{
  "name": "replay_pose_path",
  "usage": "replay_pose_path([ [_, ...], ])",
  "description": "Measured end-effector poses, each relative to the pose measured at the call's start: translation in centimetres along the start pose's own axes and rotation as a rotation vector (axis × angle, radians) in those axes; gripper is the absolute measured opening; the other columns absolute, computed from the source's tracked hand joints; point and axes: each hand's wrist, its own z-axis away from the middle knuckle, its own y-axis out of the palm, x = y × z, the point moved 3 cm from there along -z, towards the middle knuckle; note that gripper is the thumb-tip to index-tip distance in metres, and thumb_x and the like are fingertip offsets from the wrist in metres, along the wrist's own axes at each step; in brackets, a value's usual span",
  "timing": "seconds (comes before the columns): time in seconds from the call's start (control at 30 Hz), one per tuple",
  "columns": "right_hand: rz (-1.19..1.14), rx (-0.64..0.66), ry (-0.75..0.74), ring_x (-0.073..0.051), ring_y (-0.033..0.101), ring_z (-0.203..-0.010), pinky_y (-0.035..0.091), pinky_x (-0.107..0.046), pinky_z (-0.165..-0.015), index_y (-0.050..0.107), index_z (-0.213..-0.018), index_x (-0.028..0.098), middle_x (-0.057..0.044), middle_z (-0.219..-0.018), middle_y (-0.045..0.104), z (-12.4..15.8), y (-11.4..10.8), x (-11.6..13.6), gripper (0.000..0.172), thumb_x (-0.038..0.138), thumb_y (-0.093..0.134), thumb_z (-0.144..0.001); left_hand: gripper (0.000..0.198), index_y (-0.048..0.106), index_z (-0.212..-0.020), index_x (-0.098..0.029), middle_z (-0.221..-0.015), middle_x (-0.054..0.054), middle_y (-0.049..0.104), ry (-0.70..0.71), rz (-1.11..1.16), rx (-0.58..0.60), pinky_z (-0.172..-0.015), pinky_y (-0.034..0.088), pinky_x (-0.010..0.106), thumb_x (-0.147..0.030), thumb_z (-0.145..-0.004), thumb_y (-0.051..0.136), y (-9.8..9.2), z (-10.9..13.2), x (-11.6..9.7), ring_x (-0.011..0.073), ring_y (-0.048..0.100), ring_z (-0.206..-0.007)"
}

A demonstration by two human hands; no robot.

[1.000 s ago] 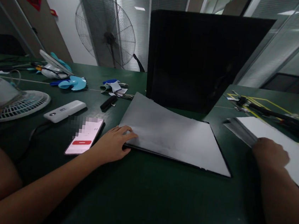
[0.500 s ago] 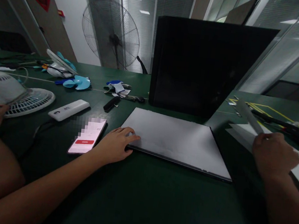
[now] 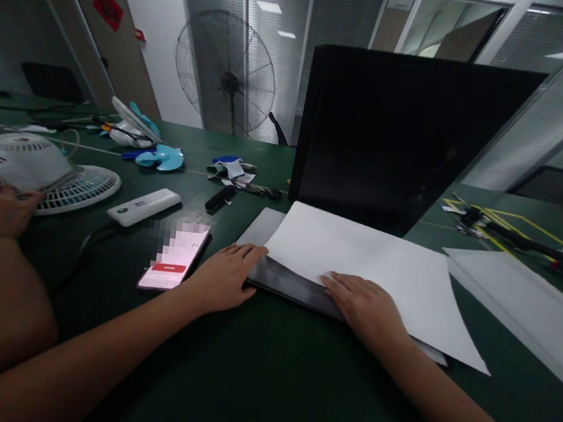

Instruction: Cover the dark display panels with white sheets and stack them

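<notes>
Right hand [image 3: 362, 307] apparently lies flat on white sheet [image 3: 386, 269].

A flat board [image 3: 264, 233] lay on the table [image 3: 263, 384] directly before an upright panel [image 3: 404, 137]. A sheet [image 3: 395, 277] lay on the board, overhanging its right end. The left hand [image 3: 227, 276] rested at the board's near left corner; the right hand [image 3: 362, 305] lay on the sheet's near edge. A phone [image 3: 174, 265] lay just left of the left hand, a fan guard [image 3: 80, 186] farther left. A stack of sheets [image 3: 517, 306] lay to the right, apart from the board. A floor fan [image 3: 225, 74] stood behind the table.
</notes>
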Motion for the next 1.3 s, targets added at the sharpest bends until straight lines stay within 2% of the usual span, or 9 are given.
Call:
replay_pose_path([
  [0.13, -0.149, -0.006, -0.006, -0.025, 0.066, -0.114, 0.056, -0.047, -0.096, 0.066, -0.134, 0.025, -0.005, -0.129, 0.070, -0.1, -0.7, -0.2, 0.037, 0.030, 0.047, -0.103, 0.077, 0.031, -0.146, -0.019, -0.153, 0.016, 0.038, -0.087, 0.053, -0.047, -0.109, 0.048, 0.041, -0.036, -0.080, 0.066, 0.0, 0.2, 0.1, 0.0313, 0.059, -0.126],
  [0.27, -0.245, 0.011, -0.027, -0.024, 0.063, -0.119, 0.052, -0.048, -0.102, 0.066, -0.135, 0.027, -0.004, -0.135, 0.067, 0.0, -1.0, 0.7, 0.037, 0.032, 0.049, -0.102, 0.092, 0.020, -0.154, -0.025, -0.164, 0.017, 0.017, -0.127, 0.049, -0.044, -0.112, 0.046, 0.048, -0.037, -0.078, 0.070, -0.1, 0.3, 0.0, 0.0377, 0.049, -0.137],
  [0.33, -0.269, 0.038, -0.047, -0.025, 0.060, -0.124, 0.050, -0.050, -0.104, 0.065, -0.135, 0.028, -0.002, -0.139, 0.064, 0.0, -1.0, 1.4, 0.038, 0.034, 0.048, -0.103, 0.090, 0.023, -0.155, -0.027, -0.166, 0.016, 0.015, -0.118, 0.026, -0.021, -0.114, 0.043, 0.050, -0.036, -0.079, 0.070, -0.1, 0.3, 0.0, 0.0396, 0.044, -0.142],
  [0.5, -0.298, 0.098, -0.088, -0.027, 0.051, -0.134, 0.045, -0.053, -0.108, 0.058, -0.143, 0.032, -0.002, -0.150, 0.054, 0.1, -1.1, 2.6, 0.042, 0.039, 0.044, -0.104, 0.072, 0.046, -0.148, -0.025, -0.165, 0.015, 0.026, -0.077, -0.052, 0.029, -0.116, 0.039, 0.054, -0.045, -0.083, 0.067, 0.3, 0.2, 0.4, 0.0410, 0.034, -0.148],
  [0.67, -0.305, 0.145, -0.086, -0.028, 0.047, -0.138, 0.043, -0.054, -0.108, 0.052, -0.148, 0.038, -0.002, -0.156, 0.047, 0.1, -1.2, 2.8, 0.045, 0.039, 0.042, -0.104, 0.073, 0.047, -0.149, -0.026, -0.162, 0.012, 0.036, -0.086, -0.073, 0.024, -0.120, 0.029, 0.060, -0.051, -0.083, 0.066, 1.0, 0.1, 1.2, 0.0421, 0.029, -0.150],
  [0.93, -0.301, 0.196, -0.073, -0.033, 0.020, -0.153, 0.026, -0.066, -0.117, 0.028, -0.158, 0.049, 0.001, -0.167, 0.024, 0.3, -0.5, 2.7, 0.053, 0.043, 0.038, -0.106, 0.081, 0.039, -0.155, -0.026, -0.164, 0.012, 0.035, -0.132, -0.080, 0.072, -0.108, 0.047, 0.056, -0.053, -0.082, 0.065, 0.6, 0.0, 1.0, 0.0409, 0.045, -0.142],
  [1.07, -0.295, 0.201, -0.064, -0.032, 0.022, -0.153, 0.027, -0.065, -0.117, 0.029, -0.157, 0.049, 0.001, -0.167, 0.025, 0.3, -0.6, 2.7, 0.054, 0.038, 0.040, -0.105, 0.080, 0.042, -0.153, -0.025, -0.162, 0.011, 0.040, -0.136, -0.093, 0.069, -0.104, 0.051, 0.054, -0.051, -0.082, 0.066, 0.0, 0.1, 0.6, 0.0392, 0.049, -0.139],
  [1.2, -0.306, 0.207, -0.068, -0.034, 0.027, -0.151, 0.030, -0.066, -0.115, 0.032, -0.157, 0.048, 0.001, -0.166, 0.027, 0.2, -0.9, 2.6, 0.054, 0.038, 0.042, -0.104, 0.070, 0.052, -0.147, -0.027, -0.156, 0.009, 0.049, -0.121, -0.112, 0.073, -0.105, 0.051, 0.051, -0.052, -0.083, 0.065, -0.4, 0.3, 0.3, 0.0355, 0.055, -0.135],
  [1.3, -0.326, 0.213, -0.083, -0.034, 0.028, -0.151, 0.031, -0.066, -0.114, 0.029, -0.157, 0.050, 0.001, -0.166, 0.026, 0.3, -1.1, 2.3, 0.056, 0.038, 0.042, -0.104, 0.067, 0.056, -0.143, -0.028, -0.158, 0.008, 0.047, -0.114, -0.115, 0.072, -0.101, 0.053, 0.051, -0.053, -0.082, 0.066, -0.4, 0.4, 0.1, 0.0361, 0.058, -0.131],
])
